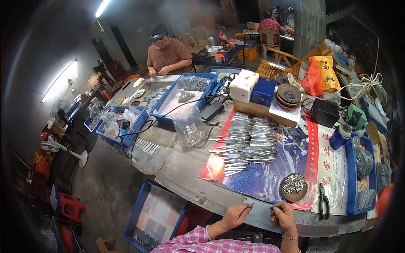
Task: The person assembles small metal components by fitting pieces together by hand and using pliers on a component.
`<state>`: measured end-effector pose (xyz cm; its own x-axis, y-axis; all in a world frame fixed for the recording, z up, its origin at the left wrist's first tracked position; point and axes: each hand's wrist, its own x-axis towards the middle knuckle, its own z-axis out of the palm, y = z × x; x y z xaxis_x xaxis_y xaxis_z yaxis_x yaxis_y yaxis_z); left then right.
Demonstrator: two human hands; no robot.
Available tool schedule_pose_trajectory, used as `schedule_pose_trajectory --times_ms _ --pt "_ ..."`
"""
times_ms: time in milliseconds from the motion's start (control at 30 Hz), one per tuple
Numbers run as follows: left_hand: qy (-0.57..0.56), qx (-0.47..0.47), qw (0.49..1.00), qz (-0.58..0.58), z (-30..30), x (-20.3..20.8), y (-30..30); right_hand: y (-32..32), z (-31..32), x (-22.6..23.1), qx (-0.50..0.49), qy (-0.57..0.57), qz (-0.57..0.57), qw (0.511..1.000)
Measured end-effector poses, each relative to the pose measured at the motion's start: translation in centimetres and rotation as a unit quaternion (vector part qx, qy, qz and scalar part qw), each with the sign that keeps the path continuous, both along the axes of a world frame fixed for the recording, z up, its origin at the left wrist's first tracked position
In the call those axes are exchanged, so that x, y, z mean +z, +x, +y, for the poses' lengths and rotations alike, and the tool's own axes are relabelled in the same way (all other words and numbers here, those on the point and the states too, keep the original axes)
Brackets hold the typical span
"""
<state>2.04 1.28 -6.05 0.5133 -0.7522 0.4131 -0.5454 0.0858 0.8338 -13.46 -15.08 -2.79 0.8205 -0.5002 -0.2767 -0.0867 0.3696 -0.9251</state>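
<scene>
At the near table edge my left hand (236, 216) is closed in a pinch, with a small, thin dark piece (252, 204) poking out from its fingertips. A short distance to the right, my right hand (284, 216) is also pinched, its fingertips dark; whatever they hold is too small to make out. Both hands are over a grey metal plate (262, 213). Beyond my right hand, a round dish (295, 188) is filled with small shiny metal parts. Black-handled pliers (323, 202) lie right of it. Farther back, slim silver metal rods (251, 143) lie in stacked rows on a printed poster (257, 181).
A blue tray (143, 202) stands below the table edge at my left. Blue bins (122, 122) and a clear bag of parts (192, 130) sit farther left. On the right are a blue jar (339, 137) and another blue bin (352, 185). A co-worker (166, 57) sits across the table.
</scene>
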Motion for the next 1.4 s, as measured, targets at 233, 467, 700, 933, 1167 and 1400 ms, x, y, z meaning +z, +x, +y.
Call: schedule_pose_trajectory --times_ms 233,467,700,933,1167,1400 --pt "-0.021 0.02 0.999 -0.02 -0.08 0.41 0.04 0.11 0.09 0.17 0.0 -0.004 0.008 1.0" --pt "-0.003 0.012 1.0 -0.003 -0.03 -0.14 -0.28 -0.16 0.14 0.04 -0.003 -0.011 0.007 1.0" --pt "-0.014 0.016 1.0 -0.006 -0.07 0.1 -0.13 -0.04 0.23 0.08 -0.011 -0.008 0.007 1.0" --pt "-0.004 0.008 1.0 -0.013 0.01 -0.43 -0.14 -0.06 0.17 0.0 -0.012 -0.003 0.01 1.0" --pt "-0.007 0.008 1.0 0.002 0.06 -0.08 -0.18 0.0 0.3 0.19 -0.014 -0.005 0.009 1.0" --pt "0.002 0.003 1.0 -0.003 0.06 -0.05 -0.09 -0.08 0.21 0.08 -0.011 -0.008 0.011 1.0"
